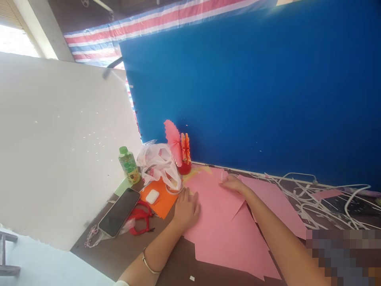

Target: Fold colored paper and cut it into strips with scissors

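Observation:
Sheets of pink paper lie overlapping on the brown table in front of me. My left hand rests flat on their left edge, fingers spread and holding nothing; a bangle circles that wrist. At the far edge of the top sheet, my right hand is closed in a pinch on the paper. Another pink sheet lies to the right, partly behind my right forearm. Near my left fingers is an orange sheet with a white earphone case on it.
A black phone, a red strap and a green-capped bottle are on the left. A plastic bag sits beside a red container with folded paper fans. White strips and cables tangle at right, before a blue panel.

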`<state>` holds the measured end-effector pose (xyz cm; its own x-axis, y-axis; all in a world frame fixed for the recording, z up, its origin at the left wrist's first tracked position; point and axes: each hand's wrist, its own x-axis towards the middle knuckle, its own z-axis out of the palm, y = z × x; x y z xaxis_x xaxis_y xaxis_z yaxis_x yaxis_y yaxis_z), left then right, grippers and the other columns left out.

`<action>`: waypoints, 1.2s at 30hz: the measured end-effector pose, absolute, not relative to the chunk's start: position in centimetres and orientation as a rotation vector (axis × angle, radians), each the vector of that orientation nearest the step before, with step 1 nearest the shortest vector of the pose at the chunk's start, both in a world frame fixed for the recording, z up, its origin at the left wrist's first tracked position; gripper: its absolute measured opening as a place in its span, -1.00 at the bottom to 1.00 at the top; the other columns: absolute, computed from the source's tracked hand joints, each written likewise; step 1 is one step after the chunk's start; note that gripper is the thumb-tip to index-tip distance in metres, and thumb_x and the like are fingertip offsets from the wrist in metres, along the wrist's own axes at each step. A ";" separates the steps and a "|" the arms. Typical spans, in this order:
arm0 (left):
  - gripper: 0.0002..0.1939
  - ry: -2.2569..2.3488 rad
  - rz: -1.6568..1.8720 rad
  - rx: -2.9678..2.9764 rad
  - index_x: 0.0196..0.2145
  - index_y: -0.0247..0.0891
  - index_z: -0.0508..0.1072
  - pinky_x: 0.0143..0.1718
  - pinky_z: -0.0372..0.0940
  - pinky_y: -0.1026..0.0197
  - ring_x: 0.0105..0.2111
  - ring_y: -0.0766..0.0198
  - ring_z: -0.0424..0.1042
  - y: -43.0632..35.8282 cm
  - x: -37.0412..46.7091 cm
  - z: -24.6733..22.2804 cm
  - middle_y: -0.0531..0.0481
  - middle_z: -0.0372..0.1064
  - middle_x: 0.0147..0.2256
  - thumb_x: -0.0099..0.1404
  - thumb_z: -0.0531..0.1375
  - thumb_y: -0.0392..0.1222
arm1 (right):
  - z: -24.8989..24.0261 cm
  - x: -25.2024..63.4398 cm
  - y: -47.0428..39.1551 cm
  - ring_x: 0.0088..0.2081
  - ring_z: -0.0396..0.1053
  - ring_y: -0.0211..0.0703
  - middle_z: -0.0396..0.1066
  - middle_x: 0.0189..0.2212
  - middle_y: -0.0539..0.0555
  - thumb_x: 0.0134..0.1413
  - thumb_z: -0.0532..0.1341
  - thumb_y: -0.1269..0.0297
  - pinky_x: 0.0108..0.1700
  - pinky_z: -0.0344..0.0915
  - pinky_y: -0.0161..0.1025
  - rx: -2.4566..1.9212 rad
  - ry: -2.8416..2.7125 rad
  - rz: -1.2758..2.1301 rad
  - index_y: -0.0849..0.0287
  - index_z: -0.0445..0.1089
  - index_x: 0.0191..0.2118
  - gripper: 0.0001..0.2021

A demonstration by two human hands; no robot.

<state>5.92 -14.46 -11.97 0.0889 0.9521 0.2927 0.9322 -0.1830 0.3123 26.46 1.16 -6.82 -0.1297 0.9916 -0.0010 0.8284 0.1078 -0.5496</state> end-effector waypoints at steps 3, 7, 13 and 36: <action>-0.55 1.968 0.682 2.277 0.11 -0.16 0.18 0.09 0.03 -0.11 0.16 -0.09 -0.02 -14.5 6.0 -11.9 -0.21 0.00 0.16 0.27 -0.03 -0.10 | -6.7 26.8 1.3 -0.55 0.29 -0.22 0.24 -0.70 -0.06 -0.35 0.28 0.38 -0.52 0.15 -0.34 -1.778 -2.007 0.756 0.19 0.26 -0.69 -0.84; -0.56 1.930 0.700 2.261 0.09 -0.20 0.20 0.10 0.01 -0.12 0.16 -0.10 -0.04 -14.6 5.9 -11.7 -0.23 0.00 0.15 0.26 -0.02 -0.12 | -6.6 27.0 0.9 -0.43 0.36 -0.19 0.39 -0.53 0.04 -0.23 0.23 0.37 -0.43 0.23 -0.34 -1.720 -1.959 0.920 0.24 0.35 -0.52 -0.94; -0.59 1.748 1.098 2.012 0.05 -0.29 0.22 0.10 0.04 -0.06 0.15 0.01 0.02 -13.9 5.3 -11.5 -0.26 0.07 0.10 0.23 0.00 -0.26 | -5.4 28.8 -2.4 -0.36 0.40 -0.12 0.46 -0.42 0.12 -0.22 0.23 0.32 -0.39 0.27 -0.32 -1.552 -2.007 1.201 0.27 0.40 -0.45 -0.87; -0.64 1.192 1.296 1.271 -0.40 -0.34 0.54 -0.43 0.17 0.30 -0.45 0.29 0.30 -12.8 4.7 -10.3 -0.01 0.41 -0.48 0.10 0.18 0.05 | -3.1 29.9 -8.7 -0.28 0.41 -0.08 0.47 -0.35 0.10 -0.14 0.23 0.18 -0.26 0.29 -0.25 -1.403 -2.075 1.200 0.20 0.41 -0.39 -0.80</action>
